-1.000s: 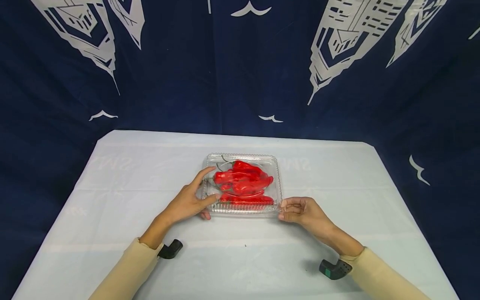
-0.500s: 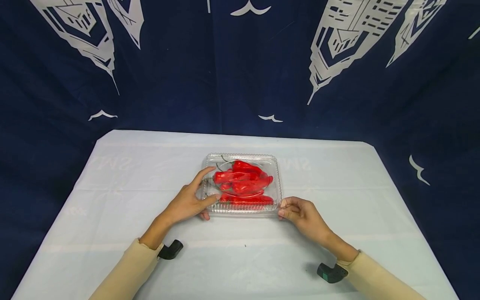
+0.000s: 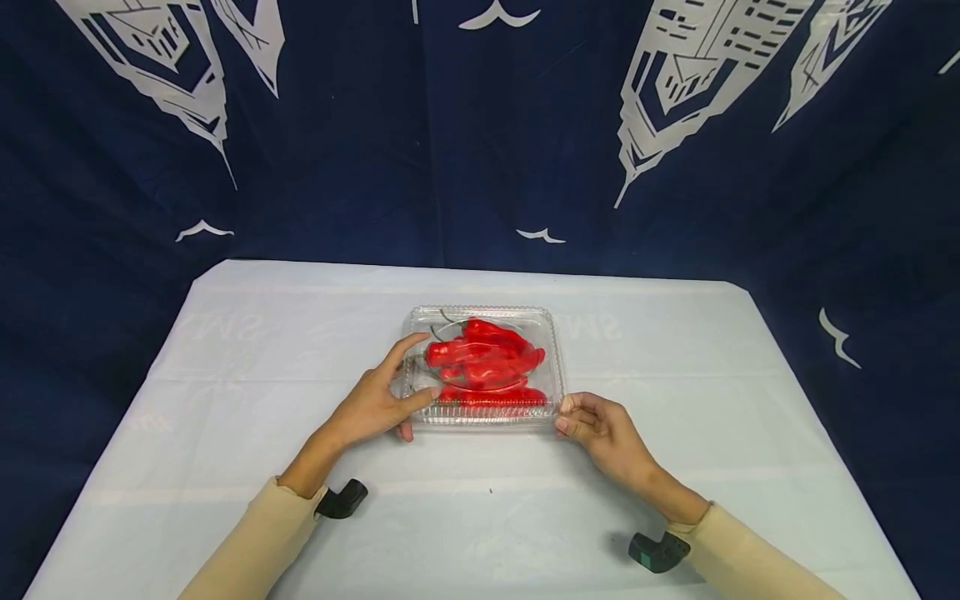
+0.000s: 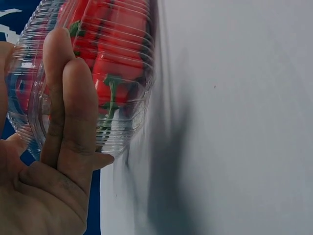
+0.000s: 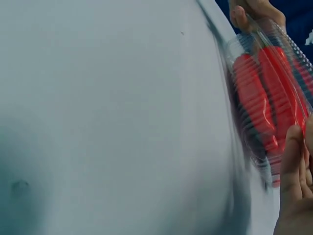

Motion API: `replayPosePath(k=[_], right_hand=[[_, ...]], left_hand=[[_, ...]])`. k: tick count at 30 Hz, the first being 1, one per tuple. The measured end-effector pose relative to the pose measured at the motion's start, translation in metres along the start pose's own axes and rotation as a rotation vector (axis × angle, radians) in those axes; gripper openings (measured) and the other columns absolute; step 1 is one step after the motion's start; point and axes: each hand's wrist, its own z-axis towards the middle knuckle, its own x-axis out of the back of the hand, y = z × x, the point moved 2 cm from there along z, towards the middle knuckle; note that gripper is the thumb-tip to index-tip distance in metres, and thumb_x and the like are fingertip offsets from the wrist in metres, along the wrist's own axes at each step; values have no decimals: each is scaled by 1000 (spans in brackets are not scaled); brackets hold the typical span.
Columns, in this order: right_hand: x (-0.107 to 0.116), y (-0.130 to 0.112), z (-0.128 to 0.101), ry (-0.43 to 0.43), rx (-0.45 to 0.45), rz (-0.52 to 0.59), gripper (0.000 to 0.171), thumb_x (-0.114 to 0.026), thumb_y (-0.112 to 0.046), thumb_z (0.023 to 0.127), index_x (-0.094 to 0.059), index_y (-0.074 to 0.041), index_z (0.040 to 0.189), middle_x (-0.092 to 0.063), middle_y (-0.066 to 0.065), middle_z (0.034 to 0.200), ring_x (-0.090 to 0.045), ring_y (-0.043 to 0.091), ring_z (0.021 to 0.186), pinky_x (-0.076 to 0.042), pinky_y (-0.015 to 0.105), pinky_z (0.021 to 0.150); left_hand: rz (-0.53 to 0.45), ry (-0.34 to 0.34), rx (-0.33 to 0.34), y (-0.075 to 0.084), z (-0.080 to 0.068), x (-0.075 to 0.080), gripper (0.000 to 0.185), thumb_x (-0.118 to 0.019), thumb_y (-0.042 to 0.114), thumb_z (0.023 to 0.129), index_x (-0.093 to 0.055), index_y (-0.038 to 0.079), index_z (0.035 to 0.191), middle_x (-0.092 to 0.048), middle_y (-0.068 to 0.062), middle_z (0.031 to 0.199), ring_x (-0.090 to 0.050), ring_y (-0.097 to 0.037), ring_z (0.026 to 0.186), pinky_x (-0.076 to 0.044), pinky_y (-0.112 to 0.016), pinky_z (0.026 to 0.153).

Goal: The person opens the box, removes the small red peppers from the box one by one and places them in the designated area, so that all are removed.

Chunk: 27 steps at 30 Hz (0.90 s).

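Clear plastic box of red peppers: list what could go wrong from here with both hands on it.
1. The clear plastic box is thin and ribbed; the left hand spreads over its near-left corner, so pressing may buckle the lid onto the red peppers.
2. The right hand has only a fingertip grip on the near-right corner; it could slip or pop the lid open suddenly.
3. The box may slide on the smooth white tablecloth.

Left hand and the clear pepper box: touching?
Touching. The left wrist view shows the left hand with fingers laid flat on the clear box.
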Motion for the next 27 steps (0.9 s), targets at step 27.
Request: replayPosePath(k=[27], right_hand=[[-1, 3, 1, -11, -102, 160, 9, -59, 8, 95, -57, 17, 96, -62, 15, 100, -70, 12, 88, -61, 30, 86]], left_hand=[[-15, 3, 28, 2, 2, -2, 78, -72, 35, 94, -23, 40, 155, -65, -10, 57, -67, -35, 50, -61, -37, 63]])
